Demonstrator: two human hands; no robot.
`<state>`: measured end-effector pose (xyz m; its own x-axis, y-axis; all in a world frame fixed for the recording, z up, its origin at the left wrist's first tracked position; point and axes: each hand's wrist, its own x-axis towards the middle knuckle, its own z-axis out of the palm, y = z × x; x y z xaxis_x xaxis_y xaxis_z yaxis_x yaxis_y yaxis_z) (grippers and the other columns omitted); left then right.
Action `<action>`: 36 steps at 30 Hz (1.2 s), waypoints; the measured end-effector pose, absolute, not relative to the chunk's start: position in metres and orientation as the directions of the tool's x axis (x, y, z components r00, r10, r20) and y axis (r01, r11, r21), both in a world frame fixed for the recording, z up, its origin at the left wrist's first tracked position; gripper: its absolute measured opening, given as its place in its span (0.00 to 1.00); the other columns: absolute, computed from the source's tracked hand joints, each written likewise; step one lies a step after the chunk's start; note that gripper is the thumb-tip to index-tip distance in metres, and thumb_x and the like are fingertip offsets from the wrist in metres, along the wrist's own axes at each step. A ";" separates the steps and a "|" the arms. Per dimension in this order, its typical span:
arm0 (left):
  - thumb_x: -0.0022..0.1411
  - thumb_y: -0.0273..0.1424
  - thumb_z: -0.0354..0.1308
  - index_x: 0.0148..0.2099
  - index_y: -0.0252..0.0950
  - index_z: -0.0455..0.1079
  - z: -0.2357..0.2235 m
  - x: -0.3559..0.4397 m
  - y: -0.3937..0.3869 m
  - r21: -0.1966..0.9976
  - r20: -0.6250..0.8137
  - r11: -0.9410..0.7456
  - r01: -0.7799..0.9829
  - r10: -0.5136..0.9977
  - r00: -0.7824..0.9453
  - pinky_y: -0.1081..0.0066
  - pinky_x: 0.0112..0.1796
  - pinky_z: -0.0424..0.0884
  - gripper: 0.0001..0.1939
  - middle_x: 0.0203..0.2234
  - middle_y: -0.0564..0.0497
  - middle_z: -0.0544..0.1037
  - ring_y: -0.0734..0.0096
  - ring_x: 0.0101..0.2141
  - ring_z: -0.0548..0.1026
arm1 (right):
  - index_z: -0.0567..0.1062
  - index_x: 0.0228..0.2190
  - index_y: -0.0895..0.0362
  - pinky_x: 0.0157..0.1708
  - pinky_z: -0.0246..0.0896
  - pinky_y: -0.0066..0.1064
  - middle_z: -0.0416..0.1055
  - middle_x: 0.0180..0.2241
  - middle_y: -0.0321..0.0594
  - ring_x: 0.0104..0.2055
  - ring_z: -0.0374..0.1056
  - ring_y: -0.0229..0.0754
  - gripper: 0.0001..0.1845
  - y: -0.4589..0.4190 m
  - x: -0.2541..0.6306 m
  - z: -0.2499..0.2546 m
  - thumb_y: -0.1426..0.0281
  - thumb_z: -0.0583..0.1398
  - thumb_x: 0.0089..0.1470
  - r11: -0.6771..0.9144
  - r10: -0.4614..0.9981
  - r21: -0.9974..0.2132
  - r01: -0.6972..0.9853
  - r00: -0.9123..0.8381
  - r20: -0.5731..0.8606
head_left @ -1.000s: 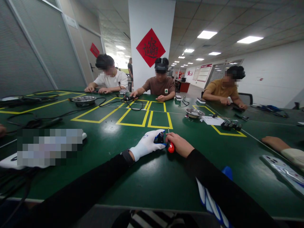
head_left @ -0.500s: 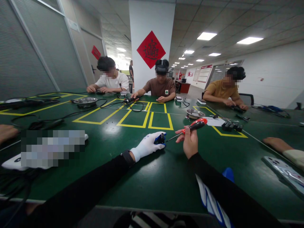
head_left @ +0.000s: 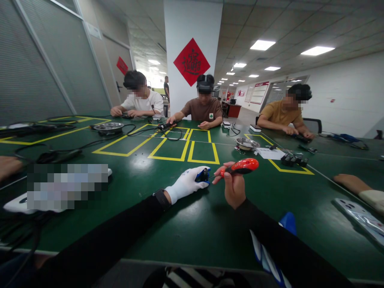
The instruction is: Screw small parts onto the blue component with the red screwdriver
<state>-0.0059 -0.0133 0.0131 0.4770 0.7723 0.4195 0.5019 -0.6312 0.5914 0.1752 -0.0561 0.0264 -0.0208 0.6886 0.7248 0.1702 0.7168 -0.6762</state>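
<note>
My left hand (head_left: 188, 181), in a white glove with blue fingertips, is closed around a small black part (head_left: 205, 175) just above the green table. What kind of part it is, I cannot make out. Bare and without a glove, my right hand (head_left: 234, 185) grips a red and black screwdriver (head_left: 242, 166) by its handle, its shaft pointing left at the black part. The screwdriver's tip is at or very close to the part; whether it touches is too small to tell. Under my right forearm lies a white and blue glove (head_left: 265, 256).
Yellow tape outlines (head_left: 204, 162) mark the green table (head_left: 144, 236). A metal bowl (head_left: 247, 145), a paper sheet (head_left: 270, 153) and several black blocks (head_left: 294, 160) lie to the right. Phones lie at both sides, cables at left. Several people sit around the table.
My right hand has moved left and slightly down, bringing the screwdriver closer to the black part, and its handle now lies more level. My left hand stays in place.
</note>
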 end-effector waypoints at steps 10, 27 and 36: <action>0.53 0.36 0.62 0.57 0.39 0.65 0.011 -0.006 -0.013 0.586 0.423 -0.631 0.509 0.774 0.471 0.61 0.53 0.66 0.28 0.51 0.47 0.74 0.59 0.51 0.71 | 0.67 0.38 0.54 0.34 0.67 0.38 0.71 0.24 0.36 0.32 0.73 0.44 0.11 -0.056 0.176 0.026 0.62 0.49 0.61 0.703 0.690 -0.669 0.241 -0.003 0.724; 0.55 0.41 0.60 0.54 0.38 0.68 0.014 -0.005 -0.017 0.613 0.409 -0.595 0.520 0.802 0.436 0.63 0.49 0.68 0.25 0.47 0.48 0.76 0.58 0.47 0.73 | 0.65 0.39 0.54 0.33 0.68 0.36 0.74 0.30 0.38 0.28 0.73 0.41 0.11 -0.055 0.176 0.025 0.60 0.51 0.60 0.699 0.698 -0.690 0.185 0.032 0.715; 0.55 0.36 0.59 0.49 0.36 0.72 0.023 -0.002 -0.023 0.703 0.356 -0.542 0.461 0.829 0.431 0.65 0.45 0.70 0.19 0.39 0.51 0.79 0.62 0.40 0.76 | 0.61 0.37 0.53 0.22 0.68 0.30 0.74 0.27 0.32 0.20 0.70 0.36 0.15 -0.059 0.168 0.041 0.62 0.61 0.53 0.516 0.853 -0.827 -0.225 0.049 0.519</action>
